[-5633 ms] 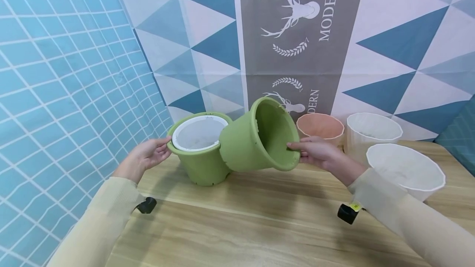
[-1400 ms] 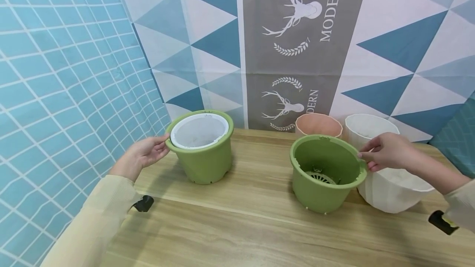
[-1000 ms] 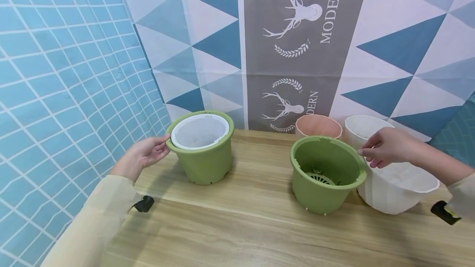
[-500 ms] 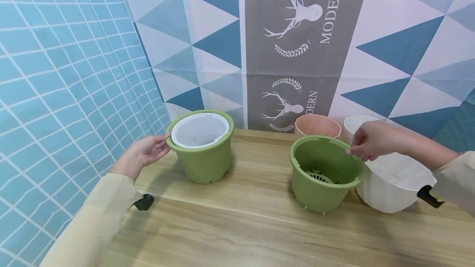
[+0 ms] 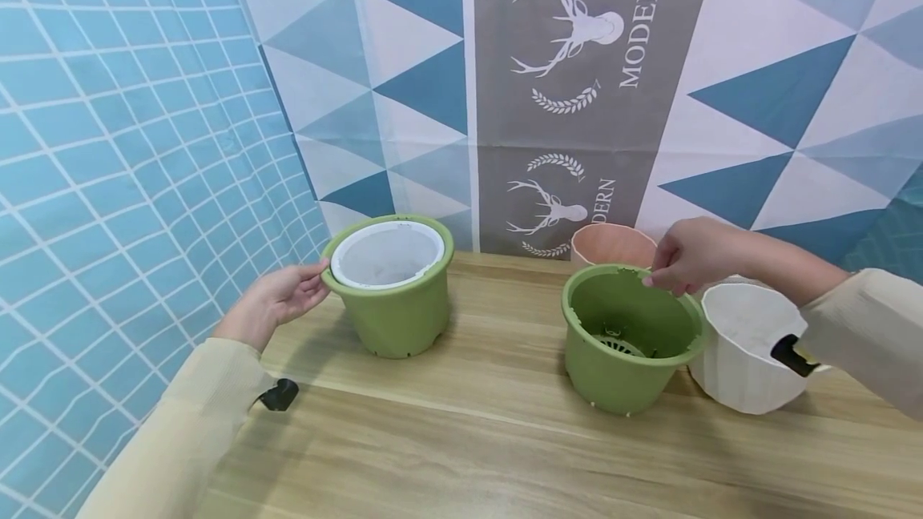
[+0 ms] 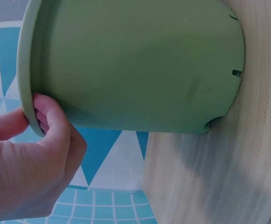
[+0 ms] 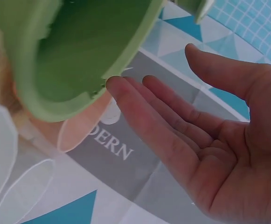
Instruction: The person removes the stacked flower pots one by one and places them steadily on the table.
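A green flower pot [image 5: 397, 319] stands on the wood-grain table with a white pot [image 5: 388, 256] nested inside it. My left hand [image 5: 291, 293] pinches its left rim; in the left wrist view, thumb and fingers lie on either side of the rim [image 6: 25, 70]. A second green flower pot [image 5: 609, 379] stands upright to the right, a slotted grate visible at its bottom. My right hand [image 5: 692, 256] is over its back right rim. In the right wrist view the right hand [image 7: 205, 126] has thumb and fingers spread apart, holding nothing, its index fingertip close to the rim.
A peach pot [image 5: 613, 245] stands behind the right green pot. A white pot [image 5: 750, 351] sits to its right, partly behind the right arm; another white pot [image 7: 25, 191] shows in the right wrist view. Patterned cloth [image 5: 404, 62] hangs behind the table [image 5: 461, 455], blue checked cloth [image 5: 122, 183] at left.
The right green pot, earlier held tilted beside the left one, now stands upright at right. My right hand has let go of its right rim and moved left over the back. The left hand keeps its pinch.
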Tool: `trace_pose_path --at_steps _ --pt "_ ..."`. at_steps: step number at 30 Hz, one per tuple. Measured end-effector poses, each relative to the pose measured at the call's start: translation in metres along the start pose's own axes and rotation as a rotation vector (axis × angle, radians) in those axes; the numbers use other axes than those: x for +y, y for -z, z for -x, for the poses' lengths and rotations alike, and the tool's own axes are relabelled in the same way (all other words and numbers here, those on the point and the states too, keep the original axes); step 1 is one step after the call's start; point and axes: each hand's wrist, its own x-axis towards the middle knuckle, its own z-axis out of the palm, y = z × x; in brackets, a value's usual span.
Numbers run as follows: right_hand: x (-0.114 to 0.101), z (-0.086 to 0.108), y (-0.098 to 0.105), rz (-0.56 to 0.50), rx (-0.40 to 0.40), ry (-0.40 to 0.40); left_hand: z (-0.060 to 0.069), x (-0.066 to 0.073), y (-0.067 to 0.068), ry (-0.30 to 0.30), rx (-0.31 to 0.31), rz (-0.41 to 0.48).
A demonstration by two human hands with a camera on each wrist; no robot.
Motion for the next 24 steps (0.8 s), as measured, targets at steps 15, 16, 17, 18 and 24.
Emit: trace_pose_path --at_steps 15,16,17,18,24 --pt "-0.028 -0.022 0.013 -0.023 0.005 0.063 0.001 -0.001 0.002 0.004 -0.014 -0.013" --pt "-0.029 -0.024 0.014 -0.024 0.002 0.070 0.001 -0.001 0.002 0.005 -0.012 -0.009" --pt "-0.031 -0.025 0.015 -0.027 -0.001 0.075 0.001 -0.001 0.002 0.003 -0.008 -0.013" --pt "-0.033 -0.026 0.015 -0.030 -0.005 0.078 0.001 -0.001 0.001 -0.001 -0.003 -0.017" --pt "-0.044 -0.033 0.017 -0.102 -0.038 0.088 0.000 0.000 -0.001 -0.012 0.013 -0.001"
